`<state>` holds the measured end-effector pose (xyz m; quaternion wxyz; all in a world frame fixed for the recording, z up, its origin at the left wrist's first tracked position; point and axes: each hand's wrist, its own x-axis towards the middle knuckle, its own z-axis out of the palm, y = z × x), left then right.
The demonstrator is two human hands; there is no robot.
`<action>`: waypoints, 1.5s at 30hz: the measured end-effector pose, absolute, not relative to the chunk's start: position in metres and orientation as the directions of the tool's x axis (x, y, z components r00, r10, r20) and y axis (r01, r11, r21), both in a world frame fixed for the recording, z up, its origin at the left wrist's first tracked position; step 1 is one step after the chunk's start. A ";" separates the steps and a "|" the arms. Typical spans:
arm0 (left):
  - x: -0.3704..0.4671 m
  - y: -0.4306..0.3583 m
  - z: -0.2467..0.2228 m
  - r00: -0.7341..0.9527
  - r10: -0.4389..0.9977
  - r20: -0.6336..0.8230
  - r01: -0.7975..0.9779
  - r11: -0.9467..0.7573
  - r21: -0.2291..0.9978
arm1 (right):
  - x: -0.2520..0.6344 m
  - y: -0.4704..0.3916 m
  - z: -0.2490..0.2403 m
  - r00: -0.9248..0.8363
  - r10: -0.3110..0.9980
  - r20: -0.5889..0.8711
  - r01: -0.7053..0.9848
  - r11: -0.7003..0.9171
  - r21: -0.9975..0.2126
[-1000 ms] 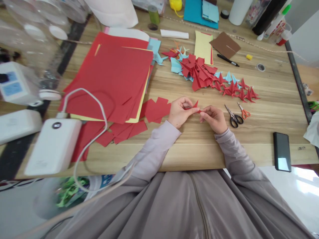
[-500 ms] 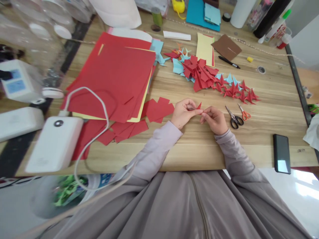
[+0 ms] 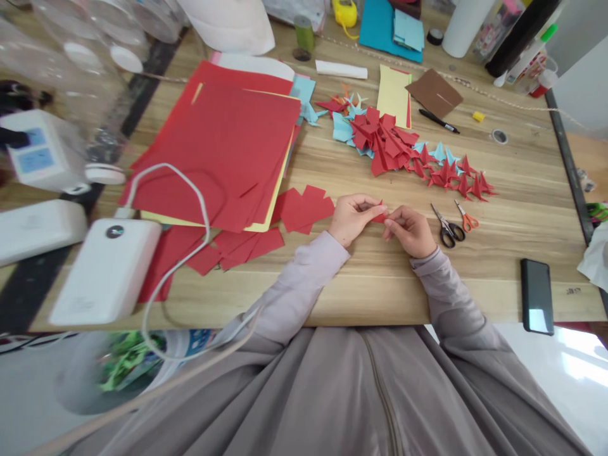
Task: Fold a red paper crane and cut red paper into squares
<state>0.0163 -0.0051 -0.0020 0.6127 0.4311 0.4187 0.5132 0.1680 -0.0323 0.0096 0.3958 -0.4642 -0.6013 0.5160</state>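
A small folded piece of red paper is pinched between my two hands, over the bare wood near the table's front. My left hand grips it from the left, thumb on top. My right hand pinches its right end between thumb and fingertips. Beyond my hands lies a heap of folded red paper shapes, with folded red cranes trailing off to the right. Cut red paper pieces lie left of my left hand. Black scissors and orange scissors rest to the right of my right hand.
Large red sheets are stacked at the left, beside a white power bank with a looping white cable. A phone lies at the right front edge. Brown paper and a black pen lie at the back.
The red paper's raised point now stands lower between my fingers, and my left thumb has moved up over it. The whole view has shifted slightly.
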 end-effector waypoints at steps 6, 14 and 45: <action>0.016 -0.006 -0.001 0.119 0.991 -0.053 -0.289 0.086 0.954 | 0.169 -0.031 0.010 -0.271 0.962 -0.014 0.162 0.031 -0.986; 0.017 -0.006 -0.002 0.086 0.996 -0.017 -0.237 0.038 0.971 | 0.169 -0.032 0.008 -0.283 0.959 0.010 0.164 0.059 -0.985; 0.015 -0.003 0.001 0.009 0.999 0.043 -0.215 -0.040 0.976 | 0.168 -0.033 0.003 -0.312 0.949 0.039 0.261 0.125 -0.957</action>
